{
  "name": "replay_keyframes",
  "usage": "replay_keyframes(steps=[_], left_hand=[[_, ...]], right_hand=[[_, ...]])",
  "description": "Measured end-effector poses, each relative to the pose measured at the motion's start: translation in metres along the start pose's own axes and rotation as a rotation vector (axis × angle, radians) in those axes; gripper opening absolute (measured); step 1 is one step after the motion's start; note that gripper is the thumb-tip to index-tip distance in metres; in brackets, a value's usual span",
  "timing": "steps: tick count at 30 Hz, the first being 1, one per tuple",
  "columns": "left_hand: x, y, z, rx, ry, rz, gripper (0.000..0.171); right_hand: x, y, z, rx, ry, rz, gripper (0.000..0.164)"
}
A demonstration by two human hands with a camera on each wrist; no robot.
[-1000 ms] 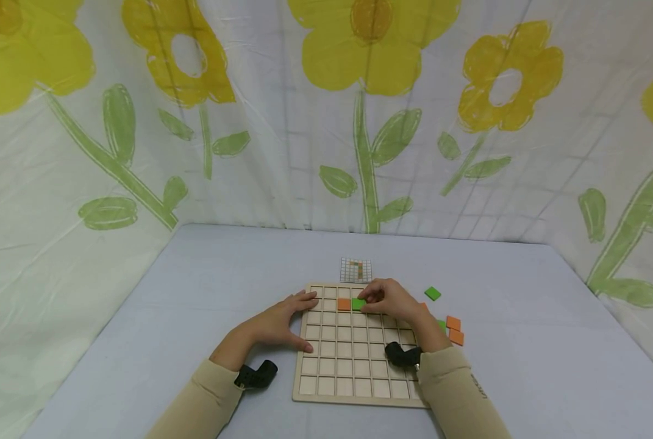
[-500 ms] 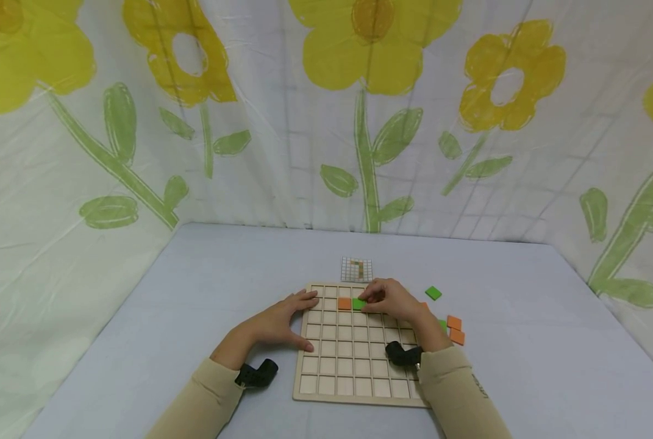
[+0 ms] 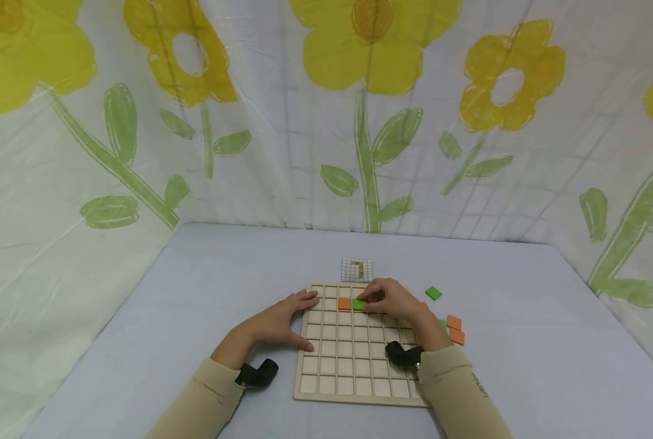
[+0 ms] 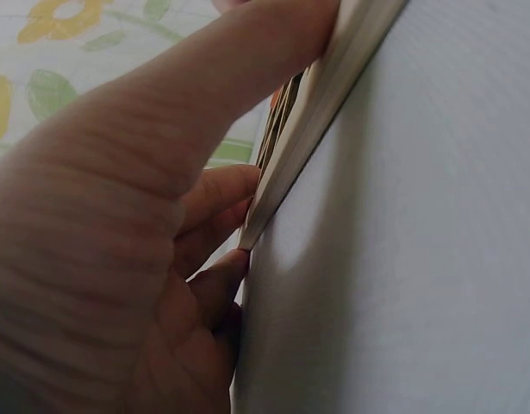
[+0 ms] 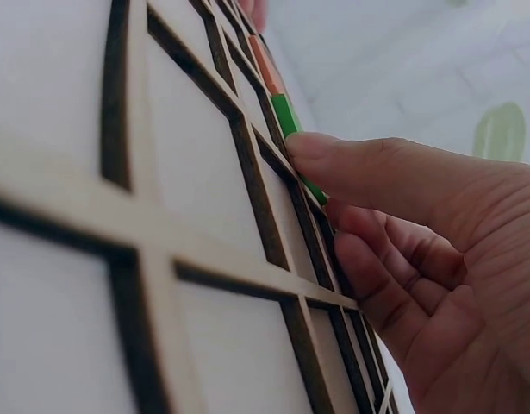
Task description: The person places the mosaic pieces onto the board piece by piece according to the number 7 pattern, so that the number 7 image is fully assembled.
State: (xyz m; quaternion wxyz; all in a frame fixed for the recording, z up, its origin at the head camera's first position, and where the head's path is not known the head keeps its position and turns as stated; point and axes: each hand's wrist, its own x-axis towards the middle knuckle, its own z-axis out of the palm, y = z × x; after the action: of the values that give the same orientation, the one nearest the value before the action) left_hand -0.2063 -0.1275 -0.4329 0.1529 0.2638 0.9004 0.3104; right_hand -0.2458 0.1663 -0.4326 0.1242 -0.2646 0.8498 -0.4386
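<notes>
A square wooden grid board lies on the table. My left hand rests along its left side, thumb and fingers spread; the left wrist view has the thumb and fingertips touching the board's edge. In the second row from the back, an orange tile sits in a cell. Just right of it is a green tile, which my right hand pinches between thumb and fingers. The right wrist view shows green on both sides of my thumb; whether that is one tile or two I cannot tell.
Behind the board lies a small card printed with a coloured grid pattern. To the right are a loose green tile and several orange tiles, partly hidden by my right forearm. A flowered curtain hangs beyond the table.
</notes>
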Motion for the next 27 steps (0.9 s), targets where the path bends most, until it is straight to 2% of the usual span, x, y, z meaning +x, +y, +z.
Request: replay_keyframes(steps=[9, 16, 23, 27], left_hand=[[-0.001, -0.002, 0.0, 0.011, -0.005, 0.015, 0.095], [0.0, 0.001, -0.002, 0.008, -0.01, -0.002, 0.095], [0.001, 0.001, -0.001, 0.009, -0.009, 0.001, 0.095], [0.0, 0.001, -0.001, -0.004, -0.005, 0.001, 0.094]], right_hand=[[0.0, -0.006, -0.002, -0.037, -0.022, -0.006, 0.026], [0.002, -0.012, -0.006, -0.111, -0.021, 0.012, 0.03], [-0.01, -0.014, -0.022, -0.039, 0.002, 0.072, 0.034], [-0.019, -0.012, -0.03, -0.065, 0.005, 0.068, 0.035]])
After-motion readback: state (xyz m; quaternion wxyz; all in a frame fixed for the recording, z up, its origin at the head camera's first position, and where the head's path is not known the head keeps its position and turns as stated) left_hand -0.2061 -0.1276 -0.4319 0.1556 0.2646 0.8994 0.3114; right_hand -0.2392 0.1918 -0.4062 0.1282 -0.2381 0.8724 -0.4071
